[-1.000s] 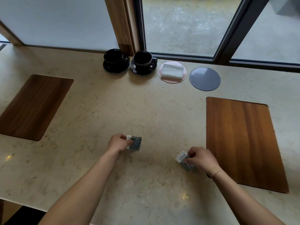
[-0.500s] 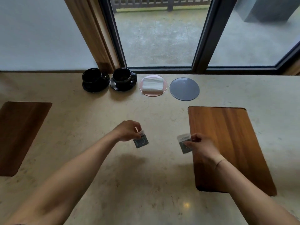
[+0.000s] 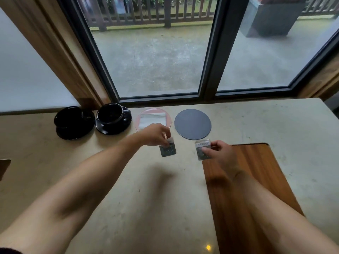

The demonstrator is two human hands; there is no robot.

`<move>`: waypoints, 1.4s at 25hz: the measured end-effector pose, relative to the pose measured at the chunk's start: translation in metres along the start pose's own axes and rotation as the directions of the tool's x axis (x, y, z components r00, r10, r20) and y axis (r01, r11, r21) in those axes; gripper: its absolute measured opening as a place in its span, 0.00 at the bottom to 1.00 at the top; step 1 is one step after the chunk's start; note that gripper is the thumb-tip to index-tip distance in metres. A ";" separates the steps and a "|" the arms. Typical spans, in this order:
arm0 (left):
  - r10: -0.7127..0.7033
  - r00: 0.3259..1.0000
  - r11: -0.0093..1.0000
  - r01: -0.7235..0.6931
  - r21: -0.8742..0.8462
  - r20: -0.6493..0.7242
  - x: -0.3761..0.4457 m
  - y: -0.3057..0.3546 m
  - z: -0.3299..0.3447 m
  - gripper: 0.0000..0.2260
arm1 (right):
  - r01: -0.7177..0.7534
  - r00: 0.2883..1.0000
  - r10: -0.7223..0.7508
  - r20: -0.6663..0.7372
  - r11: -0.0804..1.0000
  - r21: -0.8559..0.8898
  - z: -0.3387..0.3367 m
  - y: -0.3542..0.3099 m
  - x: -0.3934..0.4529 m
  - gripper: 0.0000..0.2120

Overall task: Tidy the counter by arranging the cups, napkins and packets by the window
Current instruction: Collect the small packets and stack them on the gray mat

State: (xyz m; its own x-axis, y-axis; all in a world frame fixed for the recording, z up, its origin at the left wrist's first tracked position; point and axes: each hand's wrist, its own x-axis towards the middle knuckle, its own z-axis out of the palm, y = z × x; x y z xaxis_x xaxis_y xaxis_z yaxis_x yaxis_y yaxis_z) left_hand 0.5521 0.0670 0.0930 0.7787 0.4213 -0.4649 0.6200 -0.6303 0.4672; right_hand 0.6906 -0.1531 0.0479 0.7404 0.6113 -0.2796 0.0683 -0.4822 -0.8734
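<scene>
A café or lounge seating counter set against a window: a pale, marble-like stone countertop point(image 3: 275, 121) with dark wooden place mats inlaid flush in its surface point(image 3: 244, 180) runs along tall, dark-framed glass panes point(image 3: 156, 57). Lined up at the window edge are two glossy black coffee cups on matching saucers point(image 3: 110, 116), a round pink coaster bearing a folded white napkin point(image 3: 153, 118) and a round grey coaster point(image 3: 192, 124). Outside lies a paved terrace point(image 3: 165, 52) bounded by a wooden railing point(image 3: 146, 13).
</scene>
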 end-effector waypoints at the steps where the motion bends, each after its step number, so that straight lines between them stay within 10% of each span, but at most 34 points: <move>1: -0.005 1.000 1.000 0.005 0.005 -0.003 0.015 0.000 -0.005 0.08 | -0.011 1.000 0.011 -0.014 1.000 0.010 0.001 -0.002 0.013 0.09; 18: 0.030 0.980 0.999 -0.038 0.036 0.199 0.166 0.017 -0.029 0.09 | -0.078 0.989 0.063 -0.137 0.991 -0.105 0.024 0.003 0.146 0.14; 35: 0.143 0.989 0.923 -0.126 0.365 -0.021 0.179 0.027 -0.010 0.12 | -0.181 0.967 0.110 -0.231 0.932 -0.313 0.036 0.003 0.164 0.16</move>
State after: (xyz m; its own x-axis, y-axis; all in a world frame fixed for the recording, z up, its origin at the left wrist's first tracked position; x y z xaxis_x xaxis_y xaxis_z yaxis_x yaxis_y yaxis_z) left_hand 0.7096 0.1319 0.0298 0.8614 0.3403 -0.3771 0.4389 -0.8724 0.2153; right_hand 0.7875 -0.0318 -0.0152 0.8775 0.3934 -0.2744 0.1394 -0.7565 -0.6389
